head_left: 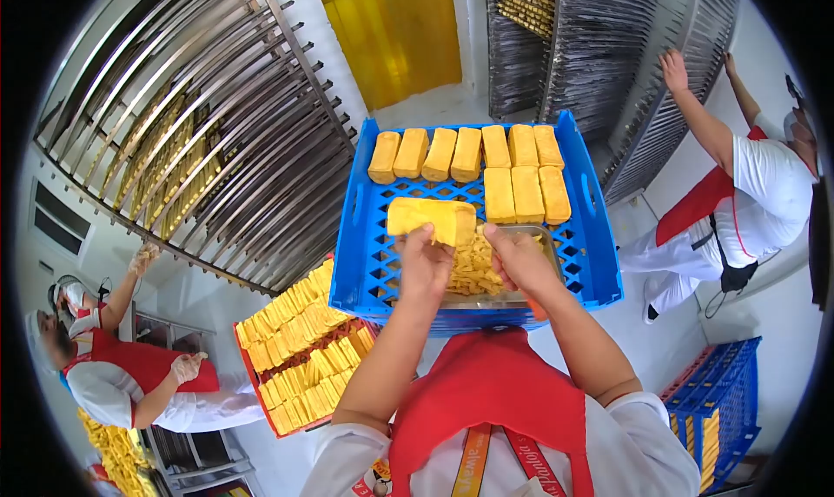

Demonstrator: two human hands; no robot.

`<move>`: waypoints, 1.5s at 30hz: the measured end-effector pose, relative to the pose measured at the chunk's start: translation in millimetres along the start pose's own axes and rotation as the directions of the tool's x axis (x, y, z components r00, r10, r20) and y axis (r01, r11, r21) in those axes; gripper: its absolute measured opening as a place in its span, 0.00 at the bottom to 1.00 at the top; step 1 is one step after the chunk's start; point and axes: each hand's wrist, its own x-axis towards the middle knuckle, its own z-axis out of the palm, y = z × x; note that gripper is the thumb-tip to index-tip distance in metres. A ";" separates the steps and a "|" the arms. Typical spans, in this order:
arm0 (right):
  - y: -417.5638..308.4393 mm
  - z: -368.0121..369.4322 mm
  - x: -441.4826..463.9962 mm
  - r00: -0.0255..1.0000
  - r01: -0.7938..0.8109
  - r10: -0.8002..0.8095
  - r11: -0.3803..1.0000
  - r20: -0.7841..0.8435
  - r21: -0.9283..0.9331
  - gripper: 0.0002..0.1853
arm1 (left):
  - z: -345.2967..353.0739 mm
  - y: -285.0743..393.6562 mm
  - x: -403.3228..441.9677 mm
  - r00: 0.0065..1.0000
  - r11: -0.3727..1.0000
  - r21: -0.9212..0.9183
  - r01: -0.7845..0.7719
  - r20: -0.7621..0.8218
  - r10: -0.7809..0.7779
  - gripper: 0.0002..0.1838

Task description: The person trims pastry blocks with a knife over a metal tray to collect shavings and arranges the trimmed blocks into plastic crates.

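Observation:
A yellow rectangular block (419, 217), which looks like cheese, lies in my left hand (424, 267), thumb on its near side. My right hand (524, 262) is closed at the block's right end, with an orange handle (536, 308) showing below the palm; the tool's working end is hidden. Beneath both hands, a metal tray (486, 303) holds a heap of yellow trimmings (473, 267). The tray rests on a blue crate (346, 262). Further back in that crate stand several similar blocks (466, 154), in one row with a shorter second row at the right.
A red crate (252, 367) packed with yellow pieces sits lower left. Tall metal racks (261, 149) stand back left and back right (599, 45). One person (156, 375) works at left; another (738, 184) grips the right rack. Blue crates (717, 393) are stacked lower right.

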 end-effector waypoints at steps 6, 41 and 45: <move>-0.4 -0.1 -27.0 0.818 0.361 -0.573 0.586 -0.056 -0.725 0.44 | 7.7 0.4 -35.4 0.986 0.959 0.280 0.052 -0.165 -0.006 0.19; 38.3 -19.9 -41.2 0.525 0.504 -0.839 0.173 0.141 -0.846 0.21 | -4.8 23.5 -53.8 0.802 0.090 0.831 -0.549 0.554 -0.224 0.34; 39.7 -20.9 -34.2 0.543 0.568 -0.818 0.190 0.191 -0.801 0.24 | -0.1 27.0 -51.5 0.774 0.045 0.806 -0.590 0.581 -0.253 0.34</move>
